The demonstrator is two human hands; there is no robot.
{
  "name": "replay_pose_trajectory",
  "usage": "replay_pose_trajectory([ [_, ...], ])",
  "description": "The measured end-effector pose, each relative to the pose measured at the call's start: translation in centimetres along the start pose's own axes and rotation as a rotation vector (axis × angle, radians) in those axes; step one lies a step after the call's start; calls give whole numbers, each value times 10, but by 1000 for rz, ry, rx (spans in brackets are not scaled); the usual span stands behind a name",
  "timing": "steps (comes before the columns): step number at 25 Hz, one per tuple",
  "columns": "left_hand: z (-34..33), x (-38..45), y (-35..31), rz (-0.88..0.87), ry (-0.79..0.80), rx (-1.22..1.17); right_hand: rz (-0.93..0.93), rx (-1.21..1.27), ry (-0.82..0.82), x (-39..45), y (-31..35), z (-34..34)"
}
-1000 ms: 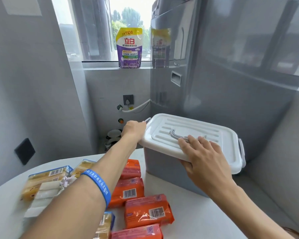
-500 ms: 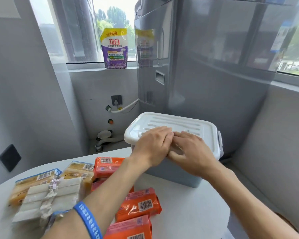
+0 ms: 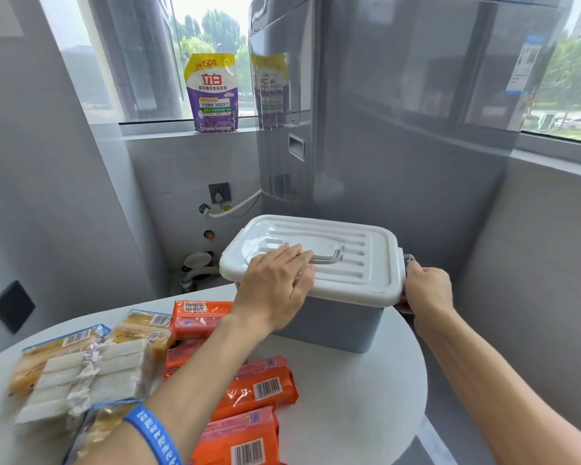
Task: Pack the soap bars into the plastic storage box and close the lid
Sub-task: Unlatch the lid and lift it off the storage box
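Note:
A grey plastic storage box point(image 3: 329, 325) stands at the far side of the round white table, its white ribbed lid point(image 3: 359, 260) down on it. My left hand point(image 3: 275, 286) lies flat on the lid's near edge, fingers over the grey lid handle point(image 3: 329, 256). My right hand point(image 3: 428, 290) grips the grey side latch point(image 3: 407, 263) at the box's right end. Orange soap bars point(image 3: 259, 385) lie on the table in front of the box, with yellow bars in blue-edged wrappers point(image 3: 141, 328) and a clear pack of white bars point(image 3: 91, 377) to their left.
The white table point(image 3: 359, 397) ends close to the right of the box. A tall grey appliance point(image 3: 399, 129) stands right behind the box. A purple detergent pouch point(image 3: 212, 92) sits on the windowsill. A wall socket, hose and pipe fittings are low on the back wall.
My right hand left the lid top and went to the latch on the box's right end. My left hand stayed on the lid, shifting slightly toward its near edge.

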State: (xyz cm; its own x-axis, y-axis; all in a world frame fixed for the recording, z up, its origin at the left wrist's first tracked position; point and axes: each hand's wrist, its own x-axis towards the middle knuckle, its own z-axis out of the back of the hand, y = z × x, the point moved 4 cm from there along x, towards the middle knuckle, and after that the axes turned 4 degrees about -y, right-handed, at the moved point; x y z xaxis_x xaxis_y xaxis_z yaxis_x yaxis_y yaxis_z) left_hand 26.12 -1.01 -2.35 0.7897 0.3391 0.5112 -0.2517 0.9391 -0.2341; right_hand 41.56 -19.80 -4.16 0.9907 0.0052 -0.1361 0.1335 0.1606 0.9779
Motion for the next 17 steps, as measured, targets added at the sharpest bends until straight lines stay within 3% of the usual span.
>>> replay_pose_trajectory([
  [3, -2, -1, 1, 32, 3, 6, -147, -36, 128, 3, -15, 4],
  [5, -2, -1, -1, 15, 46, -8, 131, -426, -19, 9, -7, 15],
  [7, 1, -1, 1, 14, 54, 0, 609, -557, -141, -5, 22, 20],
  [9, 12, -6, 16, 171, -77, 134, 941, -522, 98, -34, 48, 1],
  [12, 19, -17, 46, 498, -41, 99, 1029, -848, 483, -65, 50, -46],
  [14, 14, -22, 51, 501, 30, 10, 1060, -1011, 525, -67, 47, -64],
  [17, 14, -21, 51, 480, 19, -57, 1003, -1013, 551, -63, 53, -74],
])
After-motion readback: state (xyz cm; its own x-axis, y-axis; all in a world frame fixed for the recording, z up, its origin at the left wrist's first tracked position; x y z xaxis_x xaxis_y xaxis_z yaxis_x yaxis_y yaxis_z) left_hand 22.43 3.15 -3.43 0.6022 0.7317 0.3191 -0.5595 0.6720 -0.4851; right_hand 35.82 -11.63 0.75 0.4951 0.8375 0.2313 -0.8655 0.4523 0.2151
